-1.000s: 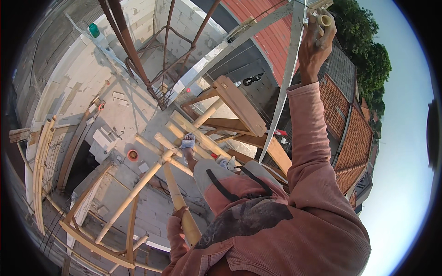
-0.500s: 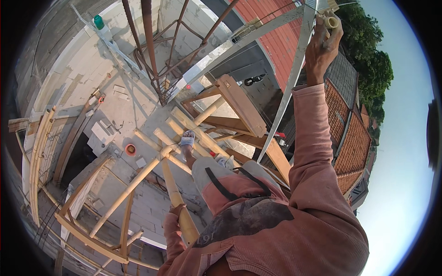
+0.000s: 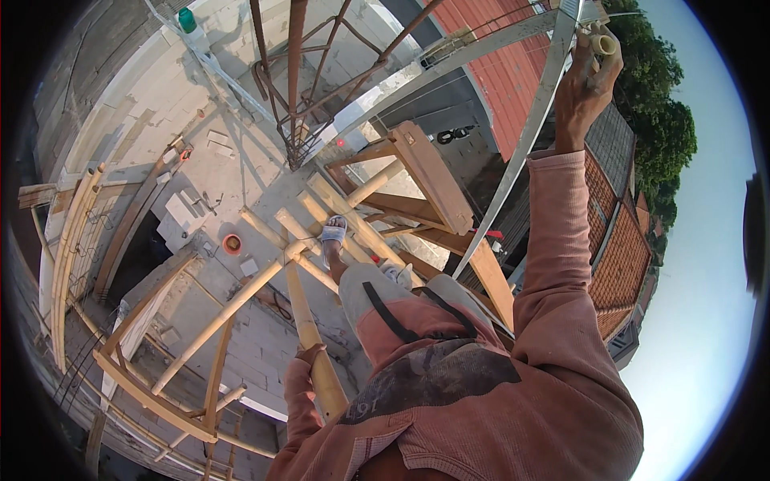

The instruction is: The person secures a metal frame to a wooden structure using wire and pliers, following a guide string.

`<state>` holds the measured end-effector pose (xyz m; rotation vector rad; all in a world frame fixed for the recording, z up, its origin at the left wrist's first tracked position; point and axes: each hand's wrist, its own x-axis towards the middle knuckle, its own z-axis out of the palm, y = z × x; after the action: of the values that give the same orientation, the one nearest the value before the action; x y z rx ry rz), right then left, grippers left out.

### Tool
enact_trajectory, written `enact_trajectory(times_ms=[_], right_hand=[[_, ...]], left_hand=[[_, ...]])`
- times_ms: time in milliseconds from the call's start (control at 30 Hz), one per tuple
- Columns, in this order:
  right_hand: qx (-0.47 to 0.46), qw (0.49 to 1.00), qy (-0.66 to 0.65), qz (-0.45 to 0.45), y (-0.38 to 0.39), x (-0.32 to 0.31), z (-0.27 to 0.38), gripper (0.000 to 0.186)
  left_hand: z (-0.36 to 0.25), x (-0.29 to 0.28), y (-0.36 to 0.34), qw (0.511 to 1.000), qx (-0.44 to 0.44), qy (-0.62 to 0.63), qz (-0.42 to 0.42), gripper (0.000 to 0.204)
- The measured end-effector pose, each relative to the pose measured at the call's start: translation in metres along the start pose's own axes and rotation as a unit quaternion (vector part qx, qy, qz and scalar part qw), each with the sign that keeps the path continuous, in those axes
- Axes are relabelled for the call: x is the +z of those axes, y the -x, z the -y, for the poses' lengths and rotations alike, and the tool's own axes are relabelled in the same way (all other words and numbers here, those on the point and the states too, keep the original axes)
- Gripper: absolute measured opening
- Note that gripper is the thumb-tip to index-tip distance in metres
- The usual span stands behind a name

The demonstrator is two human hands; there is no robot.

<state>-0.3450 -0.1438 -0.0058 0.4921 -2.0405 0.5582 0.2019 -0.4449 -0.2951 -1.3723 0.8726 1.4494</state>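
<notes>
Low in the middle, my left hand (image 3: 311,353) is wrapped round a thick bamboo pole (image 3: 299,309) that slopes up to a joint of several crossing poles. At the upper right my right arm is stretched out. Its hand (image 3: 583,100) has its fingers closed round a pale yellow tube (image 3: 603,46) whose round hollow end shows. Beside that hand runs a long grey metal bar (image 3: 525,144), its top end close to my fingers. Whether the hand also touches the bar, I cannot tell. My sandalled foot (image 3: 334,231) rests on the bamboo poles.
Upright rusty rebar (image 3: 295,72) rises ahead. A wooden frame (image 3: 433,180) stands right of my foot, and another timber frame (image 3: 152,397) at lower left. Far below lies a concrete floor with a reddish bucket (image 3: 232,244) and pale blocks (image 3: 186,210). Tiled roofs (image 3: 613,240) lie to the right.
The view has shifted a little, so the surroundings sit slightly further right. Both hands keep their grips, the left on the bamboo pole and the right on the pale yellow tube.
</notes>
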Motion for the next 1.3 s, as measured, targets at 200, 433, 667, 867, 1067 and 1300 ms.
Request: enact_trajectory(times_ms=[200,433,667,867,1067,1300], right_hand=[[-0.002,1.0,0.009,0.003,0.002,-0.003,0.003,0.03],[0.016,0.999,-0.038,0.001,0.007,-0.002,0.004,0.031],[0.019,1.0,-0.018,-0.002,0.009,-0.003,0.001,0.031],[0.014,1.0,-0.023,-0.007,0.009,-0.003,-0.005,0.031],[0.023,0.999,-0.02,0.037,0.01,-0.005,-0.004,0.038],[0.019,1.0,0.003,0.015,0.009,-0.005,0.008,0.035]], left_hand=[[-0.001,0.003,-0.002,1.0,0.006,-0.013,-0.004,0.06],[-0.005,0.003,-0.004,0.999,0.009,-0.032,-0.004,0.06],[-0.007,0.002,-0.003,0.998,0.016,-0.053,-0.003,0.061],[-0.003,0.0,0.001,0.999,0.002,-0.04,-0.005,0.06],[-0.003,0.001,-0.001,0.999,-0.007,-0.043,-0.004,0.06],[-0.003,0.004,0.001,1.0,-0.011,-0.016,-0.009,0.056]])
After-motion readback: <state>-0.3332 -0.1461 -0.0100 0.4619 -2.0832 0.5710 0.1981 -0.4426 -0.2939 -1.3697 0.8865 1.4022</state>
